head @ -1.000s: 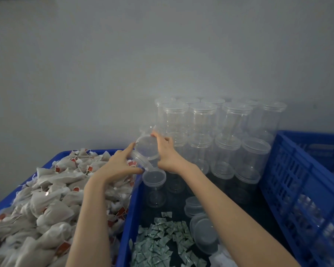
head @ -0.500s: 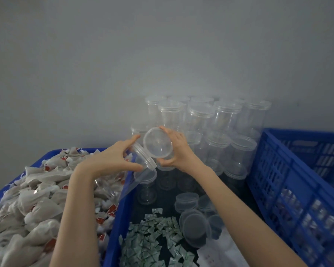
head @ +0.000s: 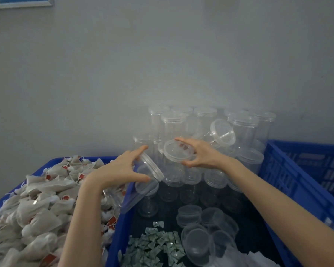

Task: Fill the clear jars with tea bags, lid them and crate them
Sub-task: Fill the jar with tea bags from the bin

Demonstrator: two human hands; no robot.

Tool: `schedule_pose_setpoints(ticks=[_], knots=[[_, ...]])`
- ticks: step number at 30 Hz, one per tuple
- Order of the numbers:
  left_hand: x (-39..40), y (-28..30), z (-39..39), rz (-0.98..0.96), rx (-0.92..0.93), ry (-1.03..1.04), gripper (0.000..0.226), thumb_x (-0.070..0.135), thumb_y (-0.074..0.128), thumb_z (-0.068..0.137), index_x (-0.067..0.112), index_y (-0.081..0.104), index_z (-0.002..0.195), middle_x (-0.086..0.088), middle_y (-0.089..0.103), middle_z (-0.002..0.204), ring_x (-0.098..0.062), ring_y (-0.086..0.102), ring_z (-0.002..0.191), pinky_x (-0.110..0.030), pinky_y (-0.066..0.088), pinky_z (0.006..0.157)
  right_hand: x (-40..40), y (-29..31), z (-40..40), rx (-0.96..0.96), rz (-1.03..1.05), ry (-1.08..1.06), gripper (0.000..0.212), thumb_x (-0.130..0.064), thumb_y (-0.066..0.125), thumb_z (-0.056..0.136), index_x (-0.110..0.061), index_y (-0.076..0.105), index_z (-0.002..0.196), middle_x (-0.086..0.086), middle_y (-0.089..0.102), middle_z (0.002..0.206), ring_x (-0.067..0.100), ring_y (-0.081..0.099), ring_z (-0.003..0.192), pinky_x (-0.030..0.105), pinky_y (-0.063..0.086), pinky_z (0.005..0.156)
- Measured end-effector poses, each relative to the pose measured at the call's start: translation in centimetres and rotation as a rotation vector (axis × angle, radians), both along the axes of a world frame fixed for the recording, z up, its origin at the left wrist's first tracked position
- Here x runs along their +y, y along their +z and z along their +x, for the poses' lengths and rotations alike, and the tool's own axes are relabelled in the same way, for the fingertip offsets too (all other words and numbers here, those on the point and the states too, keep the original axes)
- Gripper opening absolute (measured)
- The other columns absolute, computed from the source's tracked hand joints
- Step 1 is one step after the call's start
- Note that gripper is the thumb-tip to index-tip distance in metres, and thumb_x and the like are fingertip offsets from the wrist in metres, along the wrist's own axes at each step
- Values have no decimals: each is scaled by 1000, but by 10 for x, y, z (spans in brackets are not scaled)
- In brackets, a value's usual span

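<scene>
Hands are both up over the middle blue plastic crate [head: 121,224] right now. Left hand [head: 121,168] has its fingers and thumb curled round the open mouth of a clear plastic jar [head: 137,182], which is tipped on a slant over the crate edge, looks empty. Right hand [head: 199,153] pinches a round clear plastic lid [head: 176,153] between thumb and fingers, just beside the jar's mouth, not touching it. White pyramid tea bags [head: 37,199] with red tags fill the left crate.
</scene>
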State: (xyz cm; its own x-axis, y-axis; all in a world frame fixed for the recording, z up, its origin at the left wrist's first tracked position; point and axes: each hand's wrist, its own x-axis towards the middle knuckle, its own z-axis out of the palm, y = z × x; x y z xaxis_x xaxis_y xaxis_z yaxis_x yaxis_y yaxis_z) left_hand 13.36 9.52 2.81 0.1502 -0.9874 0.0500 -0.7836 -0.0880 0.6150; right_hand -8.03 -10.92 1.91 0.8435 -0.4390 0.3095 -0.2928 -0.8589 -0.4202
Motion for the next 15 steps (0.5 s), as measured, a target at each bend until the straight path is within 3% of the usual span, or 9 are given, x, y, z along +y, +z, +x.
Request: schedule_pose_setpoints(ticks=[2, 5, 7, 9, 11, 15], knots=[[-3, 0, 0, -20, 20, -15, 94, 53, 73, 70, 56, 14, 144, 11, 39, 124, -10, 47, 112, -30, 45, 92, -2, 0, -3, 11, 11, 9, 84, -28, 79, 82, -23, 34, 152, -6, 56, 125, 7, 53, 111, 15, 42, 96], [-8, 5, -5, -127, 116, -2, 85, 64, 74, 57, 59, 29, 129, 15, 43, 122, -6, 52, 106, -23, 47, 82, -3, -1, -5, 52, -14, 23, 85, -29, 79, 82, -21, 34, 153, -8, 55, 125, 4, 52, 110, 5, 37, 89], [-14, 5, -6, -279, 192, 99, 79, 54, 81, 62, 49, 36, 127, 7, 45, 125, -11, 53, 107, -33, 51, 87, -3, -2, -5, 49, -12, 21, 84, -29, 79, 82, -21, 34, 153, -8, 56, 126, 4, 52, 110, 5, 37, 89], [-20, 1, -10, -404, 278, 236, 77, 40, 82, 69, 37, 36, 131, 1, 44, 127, -18, 53, 109, -43, 52, 93, -4, -1, -3, 22, 6, 15, 83, -27, 79, 82, -22, 35, 152, -1, 59, 130, 8, 53, 112, 16, 39, 95], [-23, -12, -20, -444, 375, 291, 77, 29, 82, 72, 32, 35, 133, 0, 45, 130, -19, 53, 112, -39, 49, 94, -7, 1, -1, -1, 26, 12, 82, -26, 79, 83, -22, 36, 152, 4, 59, 132, 10, 53, 114, 23, 43, 97], [-18, -58, -45, -440, 574, 279, 75, 16, 84, 69, 28, 39, 128, 5, 51, 125, -13, 54, 110, -33, 48, 95, -15, 6, -1, 24, 15, -29, 83, -29, 78, 82, -25, 35, 153, 5, 57, 136, 11, 53, 116, 23, 44, 96]])
